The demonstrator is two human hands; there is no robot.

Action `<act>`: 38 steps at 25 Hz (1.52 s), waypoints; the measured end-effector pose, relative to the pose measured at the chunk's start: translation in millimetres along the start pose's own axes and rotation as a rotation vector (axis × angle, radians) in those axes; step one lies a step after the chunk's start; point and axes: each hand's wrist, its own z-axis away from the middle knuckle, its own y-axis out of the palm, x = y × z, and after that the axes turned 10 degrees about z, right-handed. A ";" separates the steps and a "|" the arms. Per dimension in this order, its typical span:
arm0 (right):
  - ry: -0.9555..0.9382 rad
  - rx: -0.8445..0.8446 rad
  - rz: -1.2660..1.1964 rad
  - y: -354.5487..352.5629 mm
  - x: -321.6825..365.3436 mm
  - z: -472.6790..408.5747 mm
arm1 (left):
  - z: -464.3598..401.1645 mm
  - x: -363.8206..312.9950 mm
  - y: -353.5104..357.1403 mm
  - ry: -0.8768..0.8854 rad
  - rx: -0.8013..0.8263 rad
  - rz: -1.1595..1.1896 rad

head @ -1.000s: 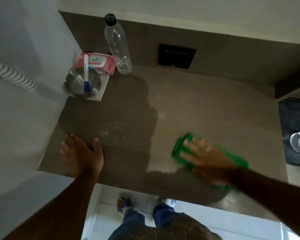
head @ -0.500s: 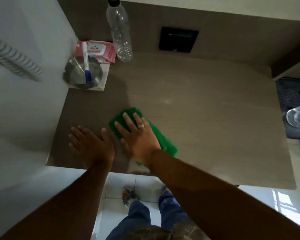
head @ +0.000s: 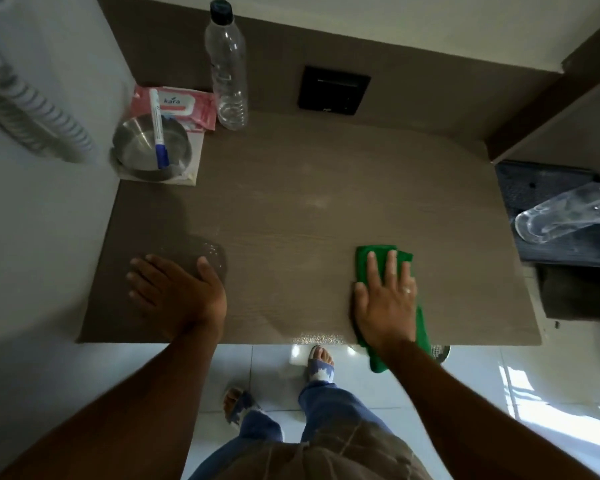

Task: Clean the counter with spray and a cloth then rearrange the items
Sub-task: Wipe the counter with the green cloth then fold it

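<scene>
Brown counter (head: 291,209) observed, wall at left. One green cloth (head: 371,261) pressed flat near front edge under right hand (head: 385,303), fingers straight; tail hung over edge. Left hand (head: 177,292) laid flat on counter, fingers spread, nothing held. One clear bottle (head: 227,71) upright at back. One steel bowl (head: 149,147) held one marker (head: 158,129). One pink wipes pack (head: 187,103) behind bowl.

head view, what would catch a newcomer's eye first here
The bright green cloth stands out most, pressed flat under the right hand near the counter's front right edge, its tail hanging over the edge. The left hand lies flat at the front left. In the back left corner cluster a clear bottle, a pink wipes pack and a steel bowl with a marker across it.
</scene>
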 end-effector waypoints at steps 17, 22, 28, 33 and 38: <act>-0.407 -0.008 0.137 -28.0 -13.8 -168.0 | -38.9 43.9 -33.6 0.261 0.076 -0.182; -0.416 -0.011 0.188 -58.2 89.1 -211.9 | -41.6 46.0 -29.5 0.275 0.098 -0.240; -1.129 0.123 0.174 -25.0 99.2 -9.1 | -43.6 42.6 -36.4 0.268 0.146 -0.264; -1.034 0.028 0.179 -19.0 39.4 -69.0 | -41.0 46.7 -34.0 0.244 0.131 -0.253; -0.639 -0.027 0.196 -38.9 80.8 -182.4 | -41.1 47.8 -33.9 0.255 0.112 -0.247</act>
